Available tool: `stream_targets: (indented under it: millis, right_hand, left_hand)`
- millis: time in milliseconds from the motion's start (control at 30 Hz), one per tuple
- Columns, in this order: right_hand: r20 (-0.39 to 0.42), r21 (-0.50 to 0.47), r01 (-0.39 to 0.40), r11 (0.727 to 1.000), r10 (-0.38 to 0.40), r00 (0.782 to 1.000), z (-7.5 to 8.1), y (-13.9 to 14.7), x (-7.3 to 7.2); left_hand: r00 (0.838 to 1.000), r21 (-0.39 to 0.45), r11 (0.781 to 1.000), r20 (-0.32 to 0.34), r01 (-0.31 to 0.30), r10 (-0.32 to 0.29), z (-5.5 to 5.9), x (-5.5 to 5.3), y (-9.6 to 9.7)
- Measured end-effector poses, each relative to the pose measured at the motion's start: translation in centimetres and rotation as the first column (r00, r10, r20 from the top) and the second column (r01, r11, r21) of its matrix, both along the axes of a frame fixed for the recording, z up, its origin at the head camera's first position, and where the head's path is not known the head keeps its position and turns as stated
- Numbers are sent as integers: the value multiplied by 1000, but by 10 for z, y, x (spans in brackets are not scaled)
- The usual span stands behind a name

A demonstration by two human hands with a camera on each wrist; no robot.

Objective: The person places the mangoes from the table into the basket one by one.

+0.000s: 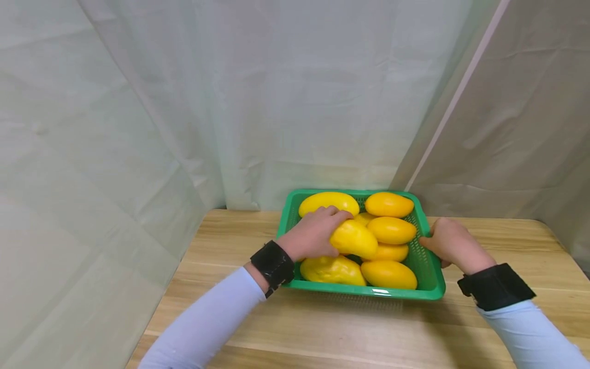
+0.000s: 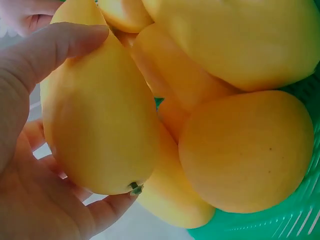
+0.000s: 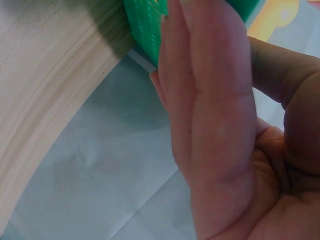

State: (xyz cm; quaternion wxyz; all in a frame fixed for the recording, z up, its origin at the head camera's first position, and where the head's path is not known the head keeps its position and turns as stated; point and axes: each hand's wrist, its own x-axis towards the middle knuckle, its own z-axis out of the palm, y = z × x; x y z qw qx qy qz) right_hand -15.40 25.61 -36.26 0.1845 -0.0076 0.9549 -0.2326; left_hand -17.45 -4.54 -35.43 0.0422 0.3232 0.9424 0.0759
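Observation:
A green plastic basket [image 1: 341, 288] full of mangoes stands on the table. My left hand [image 1: 315, 234] reaches over its left side and grips a yellow mango [image 1: 354, 239] lying above the others. In the left wrist view, the thumb lies along this mango's upper side and the fingers curve beneath it, near its small dark stem end. My right hand [image 1: 454, 245] holds the basket's right rim, thumb over the edge and fingers outside. The right wrist view shows these fingers [image 3: 220, 110] against the green wall. Beside the held fruit lie a bumpy yellow mango [image 1: 333, 270] and several orange-yellow mangoes [image 1: 392, 230].
The wooden table [image 1: 313, 328] extends to both sides of the basket and in front of it. Pale cloth sheeting [image 1: 299, 102] hangs close behind the basket and along the left. A greyer sheet [image 1: 516, 128] hangs at the right.

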Motion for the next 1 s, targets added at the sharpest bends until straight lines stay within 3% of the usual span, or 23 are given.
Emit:
stream_targets:
  millis: [400, 700, 1000]
  right_hand:
    - [-11, -11, 2, 1000, -2, 1000, -2, -1, 2]
    - [-15, -11, 5, 1000, -5, 1000, -6, 0, 1]
    - [-17, -25, -5, 1000, 5, 1000, -6, 1, 1]
  left_hand:
    - [999, -13, 999, 40, 32, -31, -4, 1, 4]
    - [1000, -67, 998, 6, 15, -15, -3, 3, 7]
    - [1000, -1, 1000, -6, -25, 25, 6, 9, -1]
